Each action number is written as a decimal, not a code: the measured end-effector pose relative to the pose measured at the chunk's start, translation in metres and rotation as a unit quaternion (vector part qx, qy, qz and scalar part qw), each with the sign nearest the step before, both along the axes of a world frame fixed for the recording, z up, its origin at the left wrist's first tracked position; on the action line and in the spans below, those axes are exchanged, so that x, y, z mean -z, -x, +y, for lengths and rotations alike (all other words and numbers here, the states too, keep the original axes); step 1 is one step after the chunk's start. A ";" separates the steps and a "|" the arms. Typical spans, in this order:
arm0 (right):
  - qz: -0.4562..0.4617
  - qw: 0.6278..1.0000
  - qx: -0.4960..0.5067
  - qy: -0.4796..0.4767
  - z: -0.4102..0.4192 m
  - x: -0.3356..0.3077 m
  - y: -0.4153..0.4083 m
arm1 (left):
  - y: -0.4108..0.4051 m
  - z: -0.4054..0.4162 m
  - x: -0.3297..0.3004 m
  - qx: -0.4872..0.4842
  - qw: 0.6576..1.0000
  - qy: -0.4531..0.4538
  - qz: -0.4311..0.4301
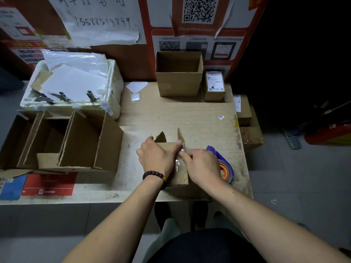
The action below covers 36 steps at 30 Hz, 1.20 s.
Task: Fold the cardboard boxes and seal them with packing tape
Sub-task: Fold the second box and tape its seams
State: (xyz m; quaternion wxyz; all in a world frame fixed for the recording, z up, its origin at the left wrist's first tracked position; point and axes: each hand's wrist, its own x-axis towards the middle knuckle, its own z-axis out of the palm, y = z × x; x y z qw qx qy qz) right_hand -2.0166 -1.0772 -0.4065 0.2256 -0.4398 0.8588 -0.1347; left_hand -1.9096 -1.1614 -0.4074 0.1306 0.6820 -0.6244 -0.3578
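While both forearms reach in from the 6 o'clock edge of the head view, the hands meet over a small cardboard box point(178, 179) that sits on the table point(190, 114) just below centre. The left hand point(156, 155), a dark bead bracelet point(154, 176) at its wrist, lies palm-down across the box top, its fingers point(179, 142) stretched toward 1 o'clock and pressing the far corner — extended, not clenched. The right hand point(204, 166) comes in from 4 o'clock with its fingers curled, the tips pinching or pressing a strip of clear packing tape point(180, 164) that runs down the box's top and near side; which of the two I cannot tell. Two flaps stand upright at the box's far edge. Just beside the right hand, at 3 o'clock, rests a blue tape dispenser point(220, 160) with an orange core — partly hidden by the hand. An open box point(178, 84) stands at 12 o'clock, and larger open cartons point(76, 147) sit at 9 o'clock.
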 end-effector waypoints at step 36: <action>0.109 0.976 -0.009 -0.191 0.046 0.079 0.081 | -0.017 -0.002 -0.010 0.083 0.990 -0.082 0.082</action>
